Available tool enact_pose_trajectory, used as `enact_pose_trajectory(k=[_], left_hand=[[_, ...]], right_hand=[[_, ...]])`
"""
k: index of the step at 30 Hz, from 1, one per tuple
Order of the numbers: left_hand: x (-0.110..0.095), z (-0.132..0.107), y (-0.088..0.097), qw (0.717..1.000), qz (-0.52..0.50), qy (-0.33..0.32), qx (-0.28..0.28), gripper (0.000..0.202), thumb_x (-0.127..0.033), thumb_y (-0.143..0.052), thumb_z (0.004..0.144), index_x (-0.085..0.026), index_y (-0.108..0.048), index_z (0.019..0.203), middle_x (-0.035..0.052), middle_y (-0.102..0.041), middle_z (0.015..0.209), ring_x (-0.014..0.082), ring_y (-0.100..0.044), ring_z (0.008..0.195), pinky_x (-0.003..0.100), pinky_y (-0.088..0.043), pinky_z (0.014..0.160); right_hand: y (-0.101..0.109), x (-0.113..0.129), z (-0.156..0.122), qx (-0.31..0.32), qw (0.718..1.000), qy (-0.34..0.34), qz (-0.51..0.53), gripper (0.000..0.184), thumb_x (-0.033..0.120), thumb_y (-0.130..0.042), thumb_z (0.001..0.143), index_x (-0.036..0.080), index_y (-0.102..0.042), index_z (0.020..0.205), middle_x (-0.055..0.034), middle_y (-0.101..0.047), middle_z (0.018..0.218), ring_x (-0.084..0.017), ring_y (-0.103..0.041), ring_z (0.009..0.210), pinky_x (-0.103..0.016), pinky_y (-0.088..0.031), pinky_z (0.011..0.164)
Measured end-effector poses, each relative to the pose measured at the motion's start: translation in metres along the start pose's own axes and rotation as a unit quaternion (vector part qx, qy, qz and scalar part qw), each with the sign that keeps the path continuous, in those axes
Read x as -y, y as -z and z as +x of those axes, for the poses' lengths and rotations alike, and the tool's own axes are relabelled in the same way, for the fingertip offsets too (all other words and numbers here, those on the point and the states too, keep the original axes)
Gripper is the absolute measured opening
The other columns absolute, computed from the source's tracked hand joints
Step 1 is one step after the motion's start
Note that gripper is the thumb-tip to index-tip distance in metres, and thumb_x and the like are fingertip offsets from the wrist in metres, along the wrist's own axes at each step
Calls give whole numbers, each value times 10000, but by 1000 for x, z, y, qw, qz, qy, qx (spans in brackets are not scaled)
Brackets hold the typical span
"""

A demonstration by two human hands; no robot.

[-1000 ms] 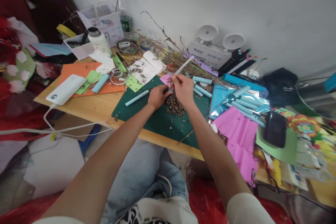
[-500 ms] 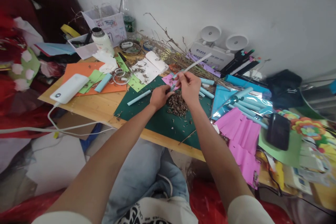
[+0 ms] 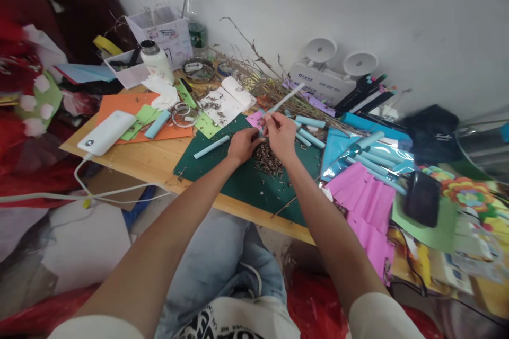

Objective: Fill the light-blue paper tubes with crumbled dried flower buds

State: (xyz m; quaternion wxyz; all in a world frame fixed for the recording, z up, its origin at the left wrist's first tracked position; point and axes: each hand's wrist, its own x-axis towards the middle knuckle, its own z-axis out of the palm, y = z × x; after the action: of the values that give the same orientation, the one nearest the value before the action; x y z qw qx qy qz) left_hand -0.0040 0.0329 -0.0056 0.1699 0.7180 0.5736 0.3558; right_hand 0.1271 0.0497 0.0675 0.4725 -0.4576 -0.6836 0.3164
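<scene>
My right hand is closed in a pinch on a thin whitish strip, which slants up and away to the right. Just beside it, my left hand has thumb and fingers pressed together around a small light-blue piece, probably a paper tube, mostly hidden by the fingers. Beneath both hands a heap of brown dried plant bits lies on the dark green mat. A pink paper shows just behind the fingers. One light-blue tube rests left of my left hand, and several light-blue tubes lie right of my right hand.
Dry twigs stretch along the wall. On the left are a white power bank, orange paper and a white bottle. To the right lie a blue plastic packet, pink crepe paper and a black phone-like object.
My right hand has shifted slightly left and closer to my left hand. The strip moved left and down with it and now tilts more steeply. My left hand has hardly moved.
</scene>
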Motion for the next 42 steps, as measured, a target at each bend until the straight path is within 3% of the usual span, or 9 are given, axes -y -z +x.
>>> enact_pose_trajectory(k=[8,13,16,19,24,29,35,38,42], left_hand=[[-1,-1,0,1000,8,2,2,216,-377,-601,903,-188,-614,798,31,-657,795,168,-553,727,273,-382,673],[1,0,-3,1000,13,5,-9,203,-384,-633,888,-185,-632,848,41,-668,811,169,-568,748,273,-399,696],[2,0,-4,1000,11,4,-9,209,-390,-645,879,-184,-635,849,46,-669,818,176,-570,759,278,-401,698],[2,0,-4,1000,-4,5,-6,200,-385,-633,887,-187,-642,863,48,-671,837,184,-578,784,283,-409,707],[0,-1,-3,1000,-11,9,-7,198,-381,-631,888,-184,-644,868,50,-671,844,187,-582,802,286,-418,727],[0,0,-2,1000,-13,12,-7,207,-389,-626,891,-186,-644,852,49,-664,818,187,-578,776,295,-410,716],[2,0,-2,1000,-8,11,-3,219,-398,-597,910,-187,-656,913,62,-682,883,197,-594,808,300,-414,727],[2,-1,-2,1000,9,7,-5,233,-407,-580,919,-186,-648,890,55,-673,851,191,-583,775,299,-408,703],[1,-1,-2,1000,15,3,-7,218,-398,-609,905,-183,-639,881,47,-669,838,186,-585,782,288,-401,698]], right_hand=[[1,4,5,-1,1000,2,29,335,414,-522,923,194,-604,685,36,-538,524,-102,-493,469,-251,-401,521],[43,26,6,-163,985,6,65,338,482,-521,910,183,-664,846,-23,-638,700,-107,-507,505,-261,-393,492],[74,20,-18,-187,979,-74,23,310,479,-639,823,176,-691,777,12,-572,583,-107,-464,449,-256,-345,446],[95,1,-58,-108,978,-170,-60,328,480,-662,781,164,-691,699,26,-536,481,-122,-465,428,-263,-347,448],[100,-27,-110,-54,940,-244,-234,491,527,-662,731,127,-734,1006,-20,-645,540,-208,-586,495,-325,-417,539],[87,-39,-117,-50,920,-222,-318,465,516,-587,793,137,-721,1029,-68,-683,641,-242,-613,601,-353,-428,630],[78,-45,-101,4,913,-65,-403,347,352,-527,869,189,-705,1118,-115,-663,920,-262,-593,879,-372,-450,786],[76,-49,-91,36,912,-51,-405,286,284,-522,855,188,-741,1012,-119,-651,922,-275,-578,931,-391,-456,837],[79,-54,-84,-9,935,-32,-353,245,271,-518,847,174,-742,871,-117,-673,921,-264,-602,919,-387,-484,825]])
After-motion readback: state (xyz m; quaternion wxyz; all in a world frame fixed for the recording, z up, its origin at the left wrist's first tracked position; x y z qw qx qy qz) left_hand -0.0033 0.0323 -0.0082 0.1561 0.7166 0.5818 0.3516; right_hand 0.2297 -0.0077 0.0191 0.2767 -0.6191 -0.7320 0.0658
